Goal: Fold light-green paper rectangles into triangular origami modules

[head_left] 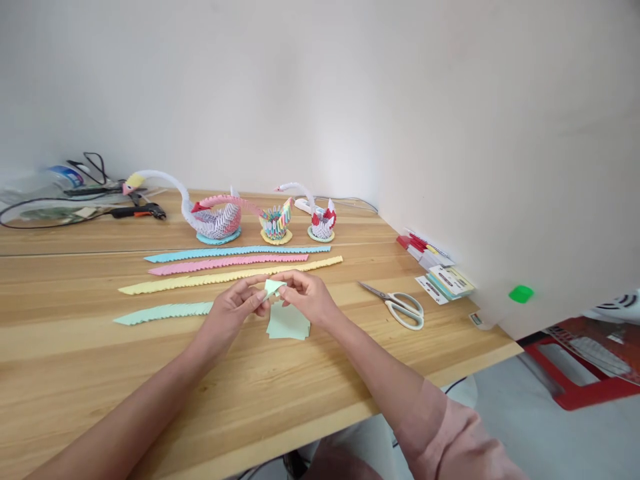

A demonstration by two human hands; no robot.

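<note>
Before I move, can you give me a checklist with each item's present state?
1. Grip on the folded green paper: ok, fingers of left hand and right hand both on it.
2. Green sheets nearby: ok, just below the hands.
3. Sheet edges squared up: not ok, corners stick out.
4. Scissors away from both hands: ok, off to the right.
5. Green strip's right end free: cannot tell, left arm hides it.
6. Crease sharp: cannot tell, too small.

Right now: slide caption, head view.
Both hands fold green paper above a green stack, scissors to the right.
</note>
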